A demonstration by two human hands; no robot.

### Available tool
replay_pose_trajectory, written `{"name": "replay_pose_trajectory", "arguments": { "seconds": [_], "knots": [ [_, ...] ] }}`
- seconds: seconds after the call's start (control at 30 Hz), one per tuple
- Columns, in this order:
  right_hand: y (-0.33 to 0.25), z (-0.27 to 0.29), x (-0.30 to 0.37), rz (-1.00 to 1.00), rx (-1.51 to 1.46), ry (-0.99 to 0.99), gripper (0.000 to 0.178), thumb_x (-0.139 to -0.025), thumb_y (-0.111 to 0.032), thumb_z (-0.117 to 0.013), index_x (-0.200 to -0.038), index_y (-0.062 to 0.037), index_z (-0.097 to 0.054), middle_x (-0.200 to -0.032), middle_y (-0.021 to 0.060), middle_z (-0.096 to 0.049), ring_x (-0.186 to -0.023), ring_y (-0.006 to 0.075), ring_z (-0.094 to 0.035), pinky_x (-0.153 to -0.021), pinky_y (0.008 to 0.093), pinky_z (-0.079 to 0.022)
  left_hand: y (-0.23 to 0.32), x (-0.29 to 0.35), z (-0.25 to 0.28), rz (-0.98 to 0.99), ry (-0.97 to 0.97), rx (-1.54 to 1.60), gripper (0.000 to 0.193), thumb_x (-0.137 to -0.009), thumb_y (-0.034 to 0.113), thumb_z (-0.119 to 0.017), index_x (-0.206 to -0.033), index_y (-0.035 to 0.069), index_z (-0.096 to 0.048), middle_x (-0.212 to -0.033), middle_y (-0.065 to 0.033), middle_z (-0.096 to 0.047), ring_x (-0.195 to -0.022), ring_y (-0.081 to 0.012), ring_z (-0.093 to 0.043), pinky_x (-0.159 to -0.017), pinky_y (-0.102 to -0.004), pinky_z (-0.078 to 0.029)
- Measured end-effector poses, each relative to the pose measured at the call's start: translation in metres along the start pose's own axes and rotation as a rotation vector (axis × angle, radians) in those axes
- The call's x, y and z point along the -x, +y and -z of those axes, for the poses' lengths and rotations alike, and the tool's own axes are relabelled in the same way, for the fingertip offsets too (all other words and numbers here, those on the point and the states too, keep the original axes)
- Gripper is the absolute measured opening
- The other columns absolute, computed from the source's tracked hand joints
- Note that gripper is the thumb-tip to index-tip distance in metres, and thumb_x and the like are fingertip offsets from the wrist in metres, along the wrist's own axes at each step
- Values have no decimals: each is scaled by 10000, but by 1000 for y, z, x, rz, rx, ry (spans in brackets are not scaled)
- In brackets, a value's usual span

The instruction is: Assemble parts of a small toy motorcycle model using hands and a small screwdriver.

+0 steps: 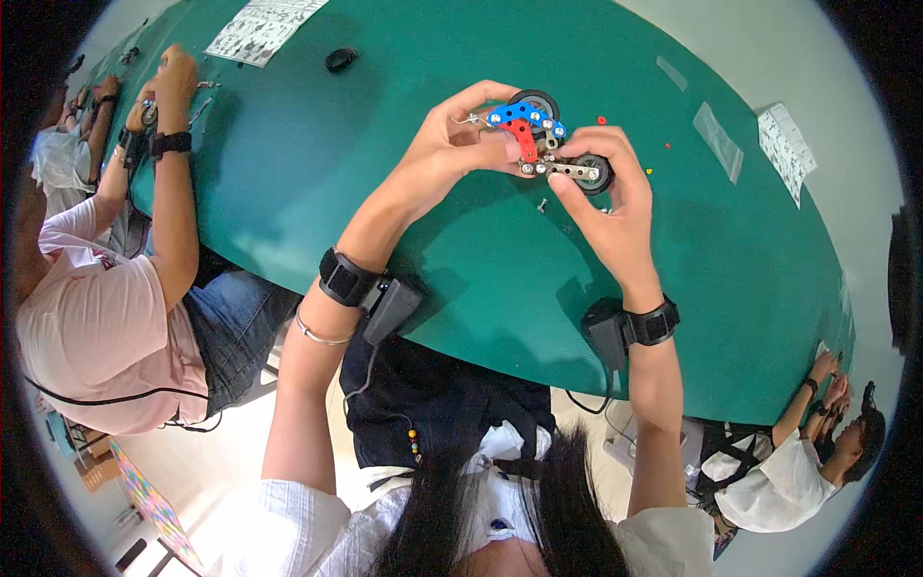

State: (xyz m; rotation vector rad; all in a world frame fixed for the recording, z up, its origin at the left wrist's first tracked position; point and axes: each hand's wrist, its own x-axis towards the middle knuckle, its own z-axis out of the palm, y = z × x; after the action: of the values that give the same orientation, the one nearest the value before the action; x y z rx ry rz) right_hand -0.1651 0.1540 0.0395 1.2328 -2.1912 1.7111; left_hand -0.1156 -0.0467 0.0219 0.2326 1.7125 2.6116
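Observation:
Above the green table, both hands hold a small toy vehicle model (527,144) built from blue and red perforated strips, metal strips, screws and two black wheels. My left hand (452,144) grips its left side, with the thumb by the red strip (522,135) and the fingers behind the blue strip (510,116). My right hand (615,197) pinches the lower right end, around the metal strip (574,171) and a black wheel (598,175). The other wheel (535,100) is at the top of the model. A loose screw (542,205) lies on the table just below.
Small red pieces (601,121) and a yellow piece (650,171) lie right of the model. Farther off are a black tyre (340,60), printed sheets (264,29) and clear plastic bags (719,142). People sit at the left (115,317) and right (784,486).

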Motion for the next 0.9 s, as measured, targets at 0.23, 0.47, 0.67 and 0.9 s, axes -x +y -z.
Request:
{"name": "replay_pose_trajectory", "arguments": {
  "seconds": [0.23,0.47,0.67,0.9],
  "knots": [
    [-2,-2,-2,-24,55,-40,205,-775,-68,-722,-953,-34,-624,-970,84,-604,-911,201,-597,-801,309,-472,-2,-1,-3,-30,29,-13,494,-792,100,-707,-1235,54,-492,-1097,-88,-625,-944,-177,-636,-801,-364,-555],
    [-5,-4,-1,38,88,-55,205,-780,-65,-722,-978,-48,-669,-944,83,-608,-897,200,-602,-777,301,-477,-5,-2,-2,-15,15,4,435,-827,130,-677,-1208,68,-474,-1111,-75,-606,-993,-170,-617,-798,-344,-560],
    [-8,-4,-1,14,98,-63,214,-770,-55,-726,-979,-54,-679,-932,79,-611,-894,192,-602,-772,296,-479,-4,-1,-2,-10,3,52,406,-845,135,-664,-1199,78,-473,-1098,-74,-604,-983,-165,-617,-778,-335,-569],
    [-9,-4,-2,16,59,-67,242,-776,-49,-717,-1015,-57,-677,-941,77,-616,-875,188,-602,-771,296,-477,0,-2,-5,23,-21,82,393,-852,166,-664,-1186,69,-482,-1038,-71,-603,-859,-145,-617,-635,-292,-551]
  ]
}}
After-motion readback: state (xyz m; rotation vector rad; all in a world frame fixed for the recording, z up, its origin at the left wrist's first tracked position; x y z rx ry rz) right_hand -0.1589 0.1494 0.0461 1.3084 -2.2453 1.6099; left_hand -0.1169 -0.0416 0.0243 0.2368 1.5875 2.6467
